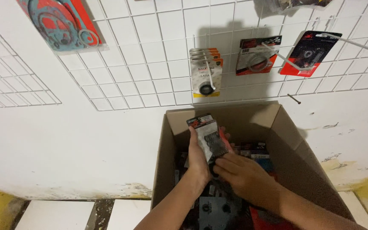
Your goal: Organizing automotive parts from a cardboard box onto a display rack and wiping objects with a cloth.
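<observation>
While both hands work over the open cardboard box (167,140), the left hand (199,159) clamps a small stack of blister-packed parts (207,134) upright, fingers wrapped on its edge, apparently so the cards stay squared. Right hand (245,176) rests at the stack's base, fingers together, steadying it. Exact card count: cannot tell. On the wire wall grid (150,51): three hooks hold hanging packs; one gasket card (60,23) upper left.

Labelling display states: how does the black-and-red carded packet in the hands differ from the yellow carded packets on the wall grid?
The black-and-red carded packet is gripped by the left hand, with the right hand at its lower end, over the open cardboard box; the yellow carded packets hang on a hook of the white wire grid. The first is tilted, a stack fanned loosely; the second hang straight and flush. Both are small carded retail packs.
</observation>
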